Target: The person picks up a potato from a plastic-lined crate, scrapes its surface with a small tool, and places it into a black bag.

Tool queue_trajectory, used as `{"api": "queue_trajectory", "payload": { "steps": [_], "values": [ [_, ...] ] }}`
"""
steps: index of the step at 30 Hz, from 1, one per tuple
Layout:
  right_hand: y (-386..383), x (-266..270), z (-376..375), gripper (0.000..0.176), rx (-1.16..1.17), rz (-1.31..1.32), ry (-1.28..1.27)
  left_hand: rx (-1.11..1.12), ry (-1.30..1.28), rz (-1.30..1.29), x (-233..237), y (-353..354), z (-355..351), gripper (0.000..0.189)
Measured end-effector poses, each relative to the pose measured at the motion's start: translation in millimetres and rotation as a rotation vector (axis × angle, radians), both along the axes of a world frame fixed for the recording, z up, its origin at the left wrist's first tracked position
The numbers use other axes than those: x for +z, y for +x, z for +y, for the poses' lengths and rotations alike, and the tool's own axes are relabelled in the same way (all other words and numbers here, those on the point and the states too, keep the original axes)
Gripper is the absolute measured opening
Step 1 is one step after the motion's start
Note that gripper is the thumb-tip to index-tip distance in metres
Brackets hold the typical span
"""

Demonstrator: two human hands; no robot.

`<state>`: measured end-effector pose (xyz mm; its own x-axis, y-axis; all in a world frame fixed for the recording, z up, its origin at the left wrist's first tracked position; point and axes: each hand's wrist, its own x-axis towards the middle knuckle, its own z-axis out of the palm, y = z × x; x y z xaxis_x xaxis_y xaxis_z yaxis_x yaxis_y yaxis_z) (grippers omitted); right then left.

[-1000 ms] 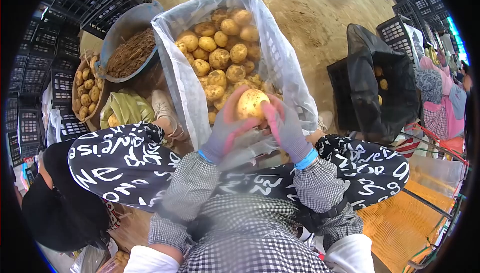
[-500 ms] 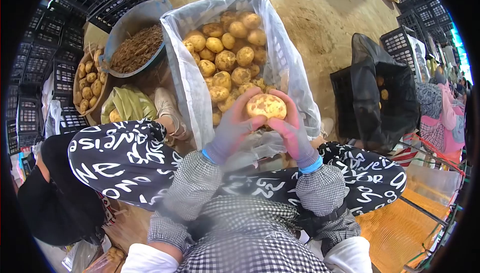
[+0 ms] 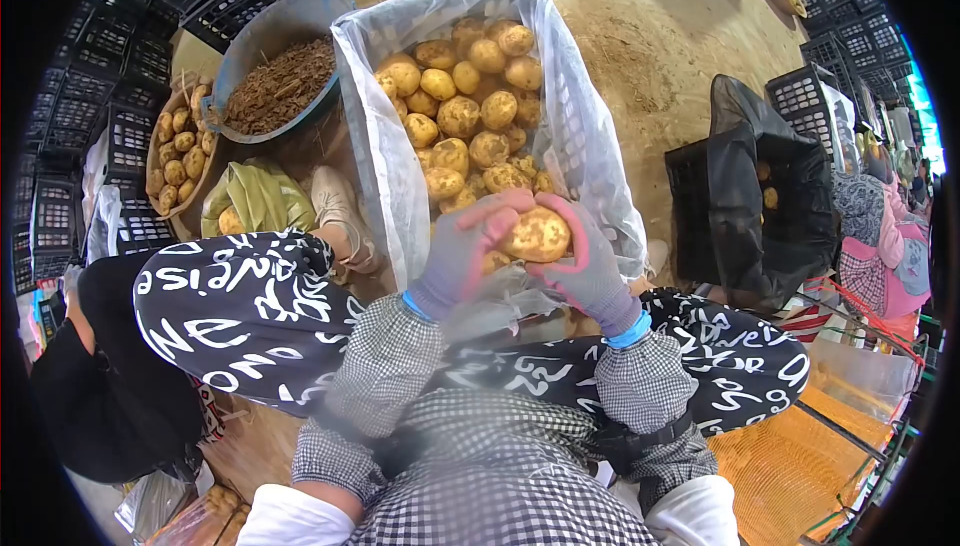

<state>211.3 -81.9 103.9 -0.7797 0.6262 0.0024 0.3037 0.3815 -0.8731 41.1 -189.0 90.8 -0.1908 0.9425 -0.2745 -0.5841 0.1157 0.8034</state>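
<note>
Currently, one potato, pale yellow with brown patches, held between two gloved hands above the near end of a white-lined crate. Left hand: fingers curled over beside the potato's upper left, thumb side against its left end. Right hand: gripping, thumb beneath the near edge, fingers bent along the far right side (the grip looks light rather than squeezed).

Change noted: the potato has shifted slightly towards the body, and the left fingers, formerly reaching along its side, are now folded in. Its patchy face still shows; a moment before that, a smoother, paler face was uppermost. Significance, as judged: the potato is being turned over in the hands, with its surface on view, and has not been let go.

Orientation: long axis roughly crosswise, one blunt end towards each hand, with only a slight slant; the patchy broad side faces up to the viewer. No stem end can be made out.

Adjacent: a heap of loose potatoes, many soil-marked, inside the crate. Another potato shows just below the left hand; whether it is touched cannot be told.

Surroundings: blue tub of brown debris; green sack beside a shoe; black-lined crate on the floor.
</note>
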Motion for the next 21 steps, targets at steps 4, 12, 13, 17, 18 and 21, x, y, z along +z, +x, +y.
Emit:
{"api": "queue_trajectory", "payload": {
  "steps": [4,12,13,17,18,21],
  "values": [
    [1.7,5.3,1.3,0.080,0.016,0.017,-0.024,-0.025,0.045,-0.122,-0.6,-2.6,3.0,0.047],
    [5.5,20.4,8.8,0.055,-0.145,0.097,0.038,0.026,-0.033,-0.148,11.4,7.4,3.4,0.074],
    [5.5,21.9,10.5,0.051,-0.183,0.133,0.093,0.068,-0.028,-0.193,11.2,7.7,4.2,0.075],
    [1.8,23.0,-6.4,0.049,-0.210,0.193,-0.101,0.087,0.006,-0.055,-2.1,10.2,4.1,0.074],
    [3.6,17.2,-6.7,0.049,-0.192,0.141,-0.042,0.076,-0.003,-0.058,1.2,10.8,4.3,0.074],
    [4.7,11.7,-9.7,0.050,-0.164,0.097,-0.096,0.085,0.012,-0.075,3.2,14.2,5.9,0.074]
  ]
}}
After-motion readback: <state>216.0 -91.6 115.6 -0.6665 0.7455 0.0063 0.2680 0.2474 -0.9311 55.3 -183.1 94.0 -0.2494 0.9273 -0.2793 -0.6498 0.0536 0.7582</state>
